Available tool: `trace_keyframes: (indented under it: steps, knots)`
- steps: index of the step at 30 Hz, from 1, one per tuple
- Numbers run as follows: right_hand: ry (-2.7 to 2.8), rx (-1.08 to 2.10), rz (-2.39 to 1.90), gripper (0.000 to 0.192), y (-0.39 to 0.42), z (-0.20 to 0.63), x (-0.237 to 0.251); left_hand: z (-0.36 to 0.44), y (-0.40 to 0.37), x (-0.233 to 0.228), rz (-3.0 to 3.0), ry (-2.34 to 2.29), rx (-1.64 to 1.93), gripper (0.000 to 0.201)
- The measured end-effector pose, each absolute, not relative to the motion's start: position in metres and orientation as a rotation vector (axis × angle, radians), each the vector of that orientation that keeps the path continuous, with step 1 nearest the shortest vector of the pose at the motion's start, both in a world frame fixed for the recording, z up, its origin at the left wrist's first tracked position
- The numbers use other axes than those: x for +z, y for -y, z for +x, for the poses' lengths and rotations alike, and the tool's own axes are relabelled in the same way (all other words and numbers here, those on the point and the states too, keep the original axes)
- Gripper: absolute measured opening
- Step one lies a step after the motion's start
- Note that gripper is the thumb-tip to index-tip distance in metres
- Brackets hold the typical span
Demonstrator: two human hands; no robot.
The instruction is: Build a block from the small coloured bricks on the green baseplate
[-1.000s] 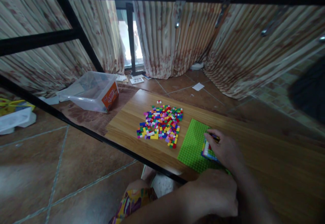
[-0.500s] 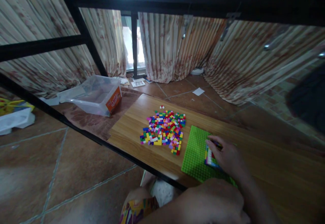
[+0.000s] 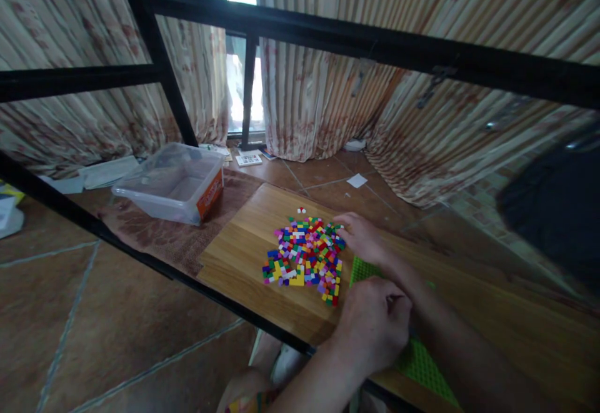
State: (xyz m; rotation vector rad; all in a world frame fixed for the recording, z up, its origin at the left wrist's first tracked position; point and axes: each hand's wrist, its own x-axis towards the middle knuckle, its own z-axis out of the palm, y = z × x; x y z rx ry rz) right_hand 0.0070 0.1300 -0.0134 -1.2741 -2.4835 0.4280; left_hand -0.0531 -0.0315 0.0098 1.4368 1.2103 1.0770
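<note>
Left hand (image 3: 375,325) curled loosely on green baseplate (image 3: 422,363), apparently empty; right hand (image 3: 363,238) fingers spread at far edge of brick pile (image 3: 307,257) on wooden board (image 3: 244,250). Best pinch one brick cleanly, baseplate held steady. Clear bin (image 3: 175,179) beyond.

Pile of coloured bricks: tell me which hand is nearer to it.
Right. The right hand reaches the far right edge of the pile of coloured bricks; the left hand rests closed on the green baseplate, beside the pile.
</note>
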Motion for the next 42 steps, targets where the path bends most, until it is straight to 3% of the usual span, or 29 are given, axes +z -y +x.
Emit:
trace_keyframes:
  steps: [9,13,17,21,28,35,42]
  knots:
    - [2.493,0.535,-1.301,0.01,-0.147,-0.01,-0.027,-0.066,0.033,0.018,1.413,-1.21,1.093,0.023]
    - [2.338,0.696,-1.338,0.016,-0.126,0.0,-0.01,-0.068,0.031,0.015,1.357,-1.202,1.201,0.022]
    - [1.661,1.192,-1.232,0.021,-0.074,0.02,0.013,-0.073,0.024,0.008,0.999,-1.307,1.419,0.016]
    - [1.149,1.302,-1.212,0.03,-0.013,0.041,0.023,-0.067,0.023,0.005,0.764,-1.214,1.506,0.016]
    - [0.844,1.174,-1.156,0.024,0.055,0.075,0.002,-0.026,0.052,0.004,0.934,-1.027,1.288,0.02]
    - [1.144,0.977,-1.353,0.018,0.08,0.119,-0.009,-0.009,0.066,-0.009,1.314,-1.091,1.04,0.019]
    - [1.333,1.004,-1.374,0.017,0.067,0.138,-0.009,-0.005,0.058,-0.014,1.406,-1.151,0.967,0.024]
